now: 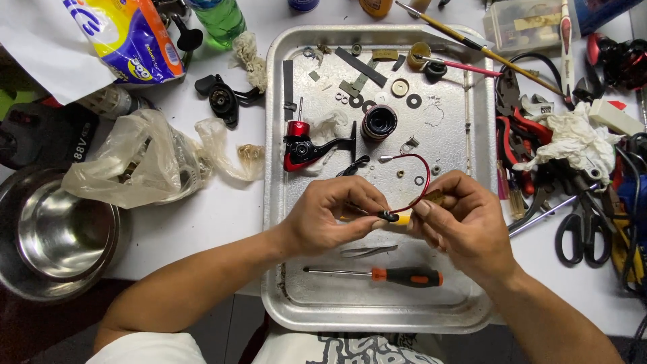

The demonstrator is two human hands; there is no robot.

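Both forearms reach up over a metal tray on a white tabletop. Left hand pinches a small black fitting at the end of a thin red wire bail, grip narrow around it. Right hand holds a yellow-tipped tool against that fitting, fingers closed. The wire loop looks light, springy and easily bent, best held at its stiffer ends. An orange-handled screwdriver and tweezers lie below the hands; a red reel body lies above.
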